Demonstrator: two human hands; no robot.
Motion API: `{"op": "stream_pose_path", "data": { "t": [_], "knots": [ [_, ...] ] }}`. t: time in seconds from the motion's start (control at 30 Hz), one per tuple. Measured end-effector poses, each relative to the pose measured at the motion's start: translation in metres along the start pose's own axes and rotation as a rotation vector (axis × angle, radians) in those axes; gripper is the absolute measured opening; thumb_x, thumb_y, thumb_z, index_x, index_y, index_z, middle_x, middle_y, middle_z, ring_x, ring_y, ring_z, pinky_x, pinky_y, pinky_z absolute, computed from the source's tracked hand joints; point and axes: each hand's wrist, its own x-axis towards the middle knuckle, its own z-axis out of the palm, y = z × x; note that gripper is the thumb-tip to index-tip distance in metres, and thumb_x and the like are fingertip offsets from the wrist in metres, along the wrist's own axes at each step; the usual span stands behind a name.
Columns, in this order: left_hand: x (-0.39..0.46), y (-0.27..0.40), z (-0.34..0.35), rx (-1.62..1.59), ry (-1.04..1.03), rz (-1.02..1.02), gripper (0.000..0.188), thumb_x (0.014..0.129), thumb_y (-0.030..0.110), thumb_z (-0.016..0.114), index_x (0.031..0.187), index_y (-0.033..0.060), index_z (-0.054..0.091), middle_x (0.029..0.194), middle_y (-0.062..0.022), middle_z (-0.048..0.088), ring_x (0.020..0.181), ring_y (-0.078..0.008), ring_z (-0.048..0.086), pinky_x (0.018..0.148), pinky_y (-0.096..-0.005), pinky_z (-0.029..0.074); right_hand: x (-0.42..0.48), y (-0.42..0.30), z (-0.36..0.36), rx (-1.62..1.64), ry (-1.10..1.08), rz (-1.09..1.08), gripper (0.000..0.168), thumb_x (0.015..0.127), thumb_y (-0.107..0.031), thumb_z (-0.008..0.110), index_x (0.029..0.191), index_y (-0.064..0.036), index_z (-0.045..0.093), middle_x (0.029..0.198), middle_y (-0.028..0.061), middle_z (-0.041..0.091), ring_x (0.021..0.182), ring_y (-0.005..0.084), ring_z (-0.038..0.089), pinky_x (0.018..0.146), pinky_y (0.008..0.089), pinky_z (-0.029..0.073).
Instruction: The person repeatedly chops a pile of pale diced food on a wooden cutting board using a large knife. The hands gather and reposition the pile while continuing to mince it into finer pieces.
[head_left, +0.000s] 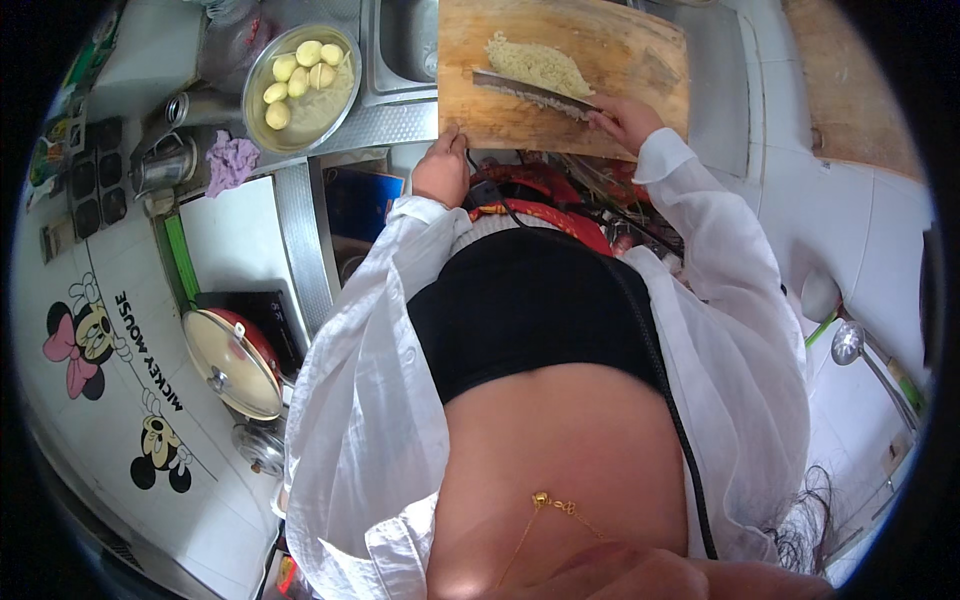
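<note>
My right hand (626, 124) grips a kitchen knife (525, 88), probably a cleaver, over the wooden cutting board (517, 135). Its long blade points left, edge-on to my view. Just beyond the blade lies a mound of finely chopped pale-yellow food (536, 64), and more bits lie along the blade's near side. My left hand (442, 172) holds the board's near left corner, fingertips on top; its thumb is hard to make out. Left of the board, a metal basin (300, 146) contains several peeled potatoes (298, 81) and pale shreds in liquid.
A steel sink (405, 45) lies behind the board's left side. A purple cloth (231, 163) and a metal jug (169, 157) stand by the basin. Further left is a red pan with a glass lid (232, 364). A ladle (847, 343) hangs at the right wall.
</note>
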Motion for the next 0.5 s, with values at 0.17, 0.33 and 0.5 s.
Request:
{"op": "stream_pose_path", "data": {
  "t": [0.17, 0.33, 0.5],
  "knots": [
    [0.001, 0.002, -0.007, -0.003, -0.034, -0.044, 0.029, 0.088, 0.012, 0.055, 0.115, 0.0060, 0.065, 0.128, -0.0091, 0.059, 0.097, -0.0297, 0.066, 0.080, -0.0398, 0.056, -0.025, -0.022, 0.000, -0.109, -0.093, 0.006, 0.032, 0.097, -0.028, 0.052, 0.127, -0.021, 0.059, 0.091, 0.0127, 0.069, 0.085, 0.0345, 0.065, 0.073, 0.0418, 0.051],
    [0.002, 0.000, -0.004, -0.016, 0.005, -0.017, 0.028, 0.087, 0.012, 0.056, 0.113, 0.0081, 0.066, 0.125, -0.0063, 0.062, 0.095, -0.0294, 0.067, 0.079, -0.0399, 0.056, -0.012, 0.023, 0.006, -0.034, -0.021, 0.089, 0.033, 0.098, -0.031, 0.050, 0.130, -0.023, 0.057, 0.095, 0.0120, 0.070, 0.085, 0.0334, 0.066, 0.073, 0.0414, 0.051],
    [0.006, 0.000, -0.007, -0.029, -0.013, -0.006, 0.027, 0.087, 0.012, 0.056, 0.112, 0.0093, 0.066, 0.124, -0.0054, 0.062, 0.094, -0.0293, 0.067, 0.078, -0.0398, 0.056, -0.012, 0.009, -0.025, -0.030, 0.041, 0.186, 0.032, 0.099, -0.030, 0.048, 0.128, -0.018, 0.057, 0.099, 0.0136, 0.070, 0.089, 0.0341, 0.066, 0.077, 0.0415, 0.051]
  ]
}}
